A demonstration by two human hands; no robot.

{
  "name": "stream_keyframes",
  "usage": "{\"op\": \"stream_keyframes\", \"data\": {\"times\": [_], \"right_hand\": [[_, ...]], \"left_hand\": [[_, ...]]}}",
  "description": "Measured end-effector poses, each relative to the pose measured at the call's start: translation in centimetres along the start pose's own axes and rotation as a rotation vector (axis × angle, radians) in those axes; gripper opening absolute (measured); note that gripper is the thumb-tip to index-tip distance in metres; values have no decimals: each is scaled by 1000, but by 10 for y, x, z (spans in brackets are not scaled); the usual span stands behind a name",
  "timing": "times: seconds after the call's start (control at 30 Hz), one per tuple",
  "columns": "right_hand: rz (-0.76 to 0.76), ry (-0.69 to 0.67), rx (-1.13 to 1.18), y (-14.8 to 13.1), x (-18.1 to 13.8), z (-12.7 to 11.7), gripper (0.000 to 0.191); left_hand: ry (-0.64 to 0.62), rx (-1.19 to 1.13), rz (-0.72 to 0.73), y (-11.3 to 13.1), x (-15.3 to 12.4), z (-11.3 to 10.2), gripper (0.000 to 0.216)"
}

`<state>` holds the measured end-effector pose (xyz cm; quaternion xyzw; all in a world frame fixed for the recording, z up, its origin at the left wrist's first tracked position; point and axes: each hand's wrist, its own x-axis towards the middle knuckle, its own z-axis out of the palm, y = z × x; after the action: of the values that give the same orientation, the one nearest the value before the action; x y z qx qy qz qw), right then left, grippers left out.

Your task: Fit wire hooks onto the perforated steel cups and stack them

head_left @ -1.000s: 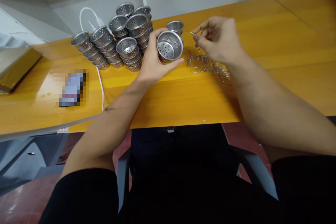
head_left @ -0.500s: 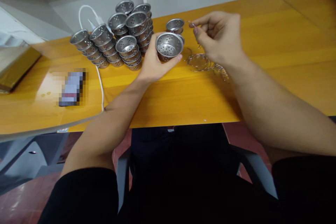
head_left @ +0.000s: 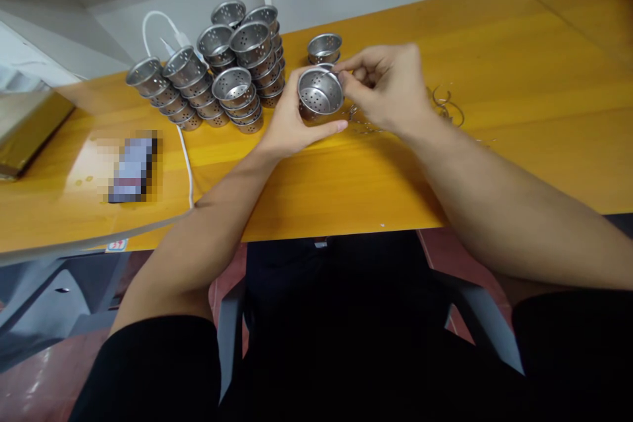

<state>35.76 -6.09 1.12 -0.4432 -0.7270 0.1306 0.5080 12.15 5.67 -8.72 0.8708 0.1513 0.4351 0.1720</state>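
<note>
My left hand (head_left: 291,119) cradles a perforated metal cup (head_left: 320,95), its open mouth tilted toward me and the thumb stretched out below the rim. My right hand (head_left: 383,82) is closed in a pinch at the cup's upper right rim. A thin metal wire (head_left: 328,73) runs from those fingertips over the cup's mouth; whether it passes through a hole I cannot tell. Just behind stands a small stack of similar cups (head_left: 324,47). Thin curved wires (head_left: 448,105) lie on the table around my right forearm, partly hidden by it.
Several stacks of perforated cups (head_left: 237,92) stand left of my hands. A pixelated phone-like object (head_left: 132,170) lies at the left, near a white cable (head_left: 186,165). A cardboard-coloured box (head_left: 34,122) sits at the far left of the yellow wooden table (head_left: 316,204).
My right hand has moved left and slightly down, bringing the wire to the cup's rim. The left thumb has come away from the cup's side. Loose wires behind the forearm have come into view.
</note>
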Motion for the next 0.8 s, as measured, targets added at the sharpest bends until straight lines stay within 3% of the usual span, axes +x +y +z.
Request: {"op": "stream_keyframes", "data": {"times": [0.3, 0.47, 0.8], "right_hand": [[33, 25, 11, -2, -2, 7, 22], [39, 30, 33, 0, -2, 9, 8], [106, 27, 28, -2, -5, 12, 29]], "left_hand": [[-13, 17, -49, 10, 2, 1, 118], [21, 5, -54, 15, 3, 1, 114], [54, 11, -106, 22, 4, -1, 114]]}}
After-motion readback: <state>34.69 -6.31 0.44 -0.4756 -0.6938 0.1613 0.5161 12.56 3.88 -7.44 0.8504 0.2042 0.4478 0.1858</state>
